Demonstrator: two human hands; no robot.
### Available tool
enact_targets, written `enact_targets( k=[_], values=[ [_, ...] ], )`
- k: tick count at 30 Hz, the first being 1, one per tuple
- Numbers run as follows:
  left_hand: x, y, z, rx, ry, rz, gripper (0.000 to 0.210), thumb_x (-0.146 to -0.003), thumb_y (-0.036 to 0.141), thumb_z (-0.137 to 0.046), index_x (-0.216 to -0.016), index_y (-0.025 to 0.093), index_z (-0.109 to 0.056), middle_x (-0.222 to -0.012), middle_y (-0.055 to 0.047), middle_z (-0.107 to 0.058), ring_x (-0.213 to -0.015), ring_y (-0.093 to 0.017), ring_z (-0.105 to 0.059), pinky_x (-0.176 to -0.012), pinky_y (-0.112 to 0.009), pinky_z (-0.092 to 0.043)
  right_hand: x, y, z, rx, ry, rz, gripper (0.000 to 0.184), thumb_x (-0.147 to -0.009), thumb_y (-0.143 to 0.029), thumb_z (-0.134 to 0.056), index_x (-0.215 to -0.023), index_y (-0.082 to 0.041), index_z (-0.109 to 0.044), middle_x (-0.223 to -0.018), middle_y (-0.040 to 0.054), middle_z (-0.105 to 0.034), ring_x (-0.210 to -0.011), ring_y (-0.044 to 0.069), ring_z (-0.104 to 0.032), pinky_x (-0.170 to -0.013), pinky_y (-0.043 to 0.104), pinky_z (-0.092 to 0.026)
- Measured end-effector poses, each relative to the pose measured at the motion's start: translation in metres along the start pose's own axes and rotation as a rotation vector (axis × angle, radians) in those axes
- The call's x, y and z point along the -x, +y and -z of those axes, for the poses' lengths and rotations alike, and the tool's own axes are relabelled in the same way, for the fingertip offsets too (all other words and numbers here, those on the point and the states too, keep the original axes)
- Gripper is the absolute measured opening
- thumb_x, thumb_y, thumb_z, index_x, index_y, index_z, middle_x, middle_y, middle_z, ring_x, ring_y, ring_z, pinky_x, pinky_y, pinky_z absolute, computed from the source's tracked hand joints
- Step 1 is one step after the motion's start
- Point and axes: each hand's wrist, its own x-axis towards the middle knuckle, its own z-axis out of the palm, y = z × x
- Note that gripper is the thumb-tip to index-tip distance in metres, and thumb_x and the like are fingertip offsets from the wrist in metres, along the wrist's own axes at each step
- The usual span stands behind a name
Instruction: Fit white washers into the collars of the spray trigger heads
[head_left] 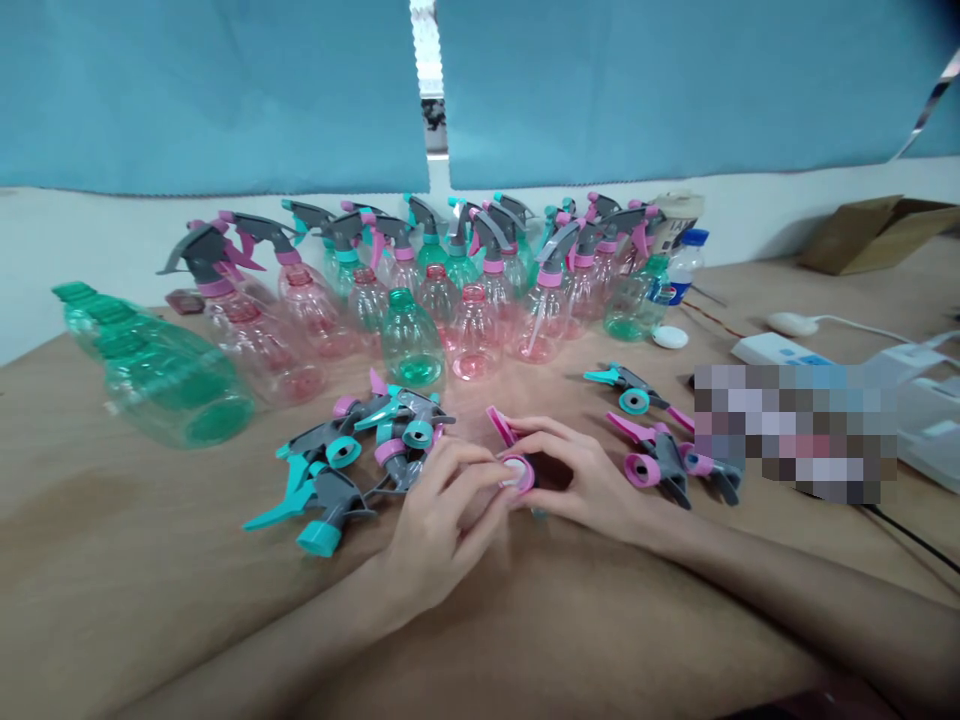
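Note:
A trigger spray head (519,472) with a pink collar and a pink lever is between my two hands, above the table. My right hand (589,480) grips its body from the right, thumb and fingers curled round it. The fingertips of my left hand (454,505) are closed at the collar, whose open end shows a white round part inside. Part of the grey body is hidden by the fingers. Just left lies a pile of loose spray heads (337,500) with turquoise and pink collars. More spray heads (660,455) lie to the right of my right hand.
Rows of pink and green bottles (472,335), many with spray heads fitted, stand along the wall. Green bottles (172,375) are at left. At right are a Pepsi bottle (684,268), a white oval object (670,337), a cardboard box (862,235), a power strip (784,350) and cables.

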Motion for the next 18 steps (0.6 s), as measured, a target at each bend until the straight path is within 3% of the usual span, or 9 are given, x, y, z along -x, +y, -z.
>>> enact_targets(
  k=[4,12,18],
  values=[
    [-0.0018,0.0022,0.0002,-0.042,-0.089,-0.076,0.015,-0.084,0.018,-0.057,-0.099,0.018,-0.059,-0.096,-0.005,-0.065,-0.089,-0.020,-0.055,-0.088,-0.040,-0.044,-0.0011,0.0000,0.0005,0.003,0.008,-0.022,0.028,-0.077,-0.031,-0.071,-0.101,-0.020,-0.063,-0.122,0.0106,-0.058,-0.114,0.023,-0.057,-0.096,0.037,-0.046],
    [-0.0016,0.0035,-0.0009,-0.170,-0.065,-0.078,0.015,-0.084,0.024,-0.057,-0.097,0.018,-0.058,-0.095,-0.006,-0.066,-0.088,-0.021,-0.057,-0.087,-0.042,-0.044,-0.0017,0.0004,0.0012,0.000,0.011,0.002,0.029,-0.077,-0.033,-0.071,-0.102,-0.020,-0.064,-0.121,0.0114,-0.058,-0.113,0.024,-0.057,-0.095,0.040,-0.047],
    [-0.0009,0.0028,-0.0027,-0.206,-0.111,-0.091,0.015,-0.083,0.022,-0.059,-0.097,0.017,-0.057,-0.093,-0.005,-0.067,-0.085,-0.020,-0.055,-0.084,-0.040,-0.045,-0.0001,0.0034,0.0005,0.012,-0.006,0.032,0.030,-0.076,-0.030,-0.071,-0.103,-0.020,-0.063,-0.125,0.0119,-0.056,-0.116,0.024,-0.056,-0.096,0.039,-0.047]
  ],
)
